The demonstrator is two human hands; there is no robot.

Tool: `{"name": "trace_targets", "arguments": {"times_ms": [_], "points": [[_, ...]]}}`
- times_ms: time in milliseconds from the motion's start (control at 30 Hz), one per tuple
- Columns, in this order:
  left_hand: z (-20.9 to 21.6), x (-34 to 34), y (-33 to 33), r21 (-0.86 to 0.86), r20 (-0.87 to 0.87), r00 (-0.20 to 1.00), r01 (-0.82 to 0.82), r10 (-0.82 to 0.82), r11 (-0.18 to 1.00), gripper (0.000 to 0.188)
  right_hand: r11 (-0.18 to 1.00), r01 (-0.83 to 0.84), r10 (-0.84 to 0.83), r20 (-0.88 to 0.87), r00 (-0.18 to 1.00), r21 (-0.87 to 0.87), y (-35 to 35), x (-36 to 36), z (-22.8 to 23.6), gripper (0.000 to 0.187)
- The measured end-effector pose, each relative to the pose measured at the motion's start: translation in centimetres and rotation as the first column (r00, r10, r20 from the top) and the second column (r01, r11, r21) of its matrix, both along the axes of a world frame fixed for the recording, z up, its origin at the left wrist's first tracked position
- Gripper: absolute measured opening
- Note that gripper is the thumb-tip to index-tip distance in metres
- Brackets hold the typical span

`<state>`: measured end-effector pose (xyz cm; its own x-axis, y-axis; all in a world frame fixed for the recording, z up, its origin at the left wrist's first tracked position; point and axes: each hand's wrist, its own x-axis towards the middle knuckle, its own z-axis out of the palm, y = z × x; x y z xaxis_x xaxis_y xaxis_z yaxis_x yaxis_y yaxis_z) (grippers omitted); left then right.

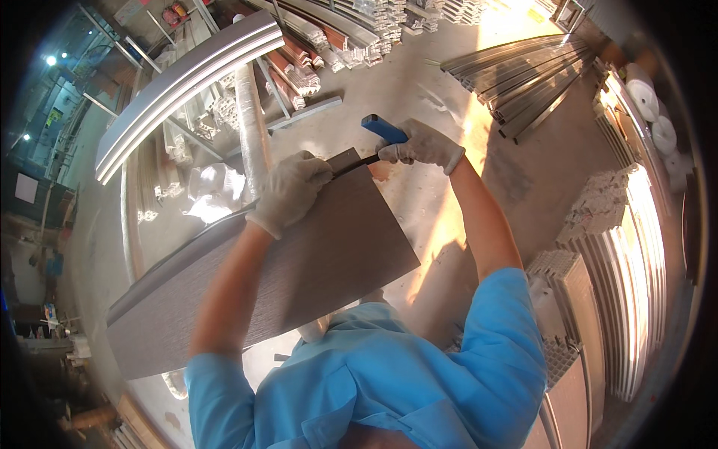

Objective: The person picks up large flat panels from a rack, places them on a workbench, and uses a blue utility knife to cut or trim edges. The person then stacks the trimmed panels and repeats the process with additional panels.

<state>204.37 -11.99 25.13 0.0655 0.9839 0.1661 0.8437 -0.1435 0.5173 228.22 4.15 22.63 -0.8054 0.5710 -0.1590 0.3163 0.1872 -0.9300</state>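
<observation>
A long dark brown panel [314, 239] with a wood-like grain lies slantwise before me, its far edge raised. My left hand [292, 191], in a pale glove, is closed over that far edge near the right end. A thin black strip [353, 166] runs along the edge from my left fingers to my right hand. My right hand [422, 144], gloved too, grips a blue-handled tool [384, 129] just beyond the panel's right corner. Its fingers also meet the strip's end. The tool's working end is hidden, so its kind does not show.
A rack at far left carries long white profiles [194, 82]. Brown and white bars [295, 71] are stacked behind it. Dark metal profiles [523, 75] fan out on the floor at far right. Bundles of profiles [621, 254] stand close on my right. A wrapped roll [253, 127] lies beyond the panel.
</observation>
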Motion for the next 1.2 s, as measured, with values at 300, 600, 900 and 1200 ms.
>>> {"name": "trace_targets", "arguments": {"times_ms": [300, 600, 900, 1200], "points": [[-0.9, 5.4, -2.0, 0.229, -0.309, 0.941, -0.066, 0.137, 0.971, 0.06, 0.993, -0.003, -0.012, -0.123, 0.992, -0.115, -0.7, 1.2, -2.3, 0.027], [0.8, 6.4, -3.2, 0.116, -0.283, 0.956, 0.119, -0.082, 0.986, 0.105, 0.952, 0.111, -0.191, -0.27, 0.944, -0.285, -3.5, 1.9, -4.7, 0.024], [1.2, 6.4, -3.5, 0.059, -0.311, 0.931, 0.222, -0.194, 0.973, 0.122, 0.908, 0.098, -0.233, -0.296, 0.927, -0.408, -3.9, 1.7, -4.9, 0.026], [-0.5, 5.8, -2.2, 0.133, -0.202, 0.979, 0.008, 0.019, 0.991, 0.068, 0.931, 0.071, -0.187, -0.301, 0.935, -0.359, -3.4, 1.4, -4.8, 0.028]]}}
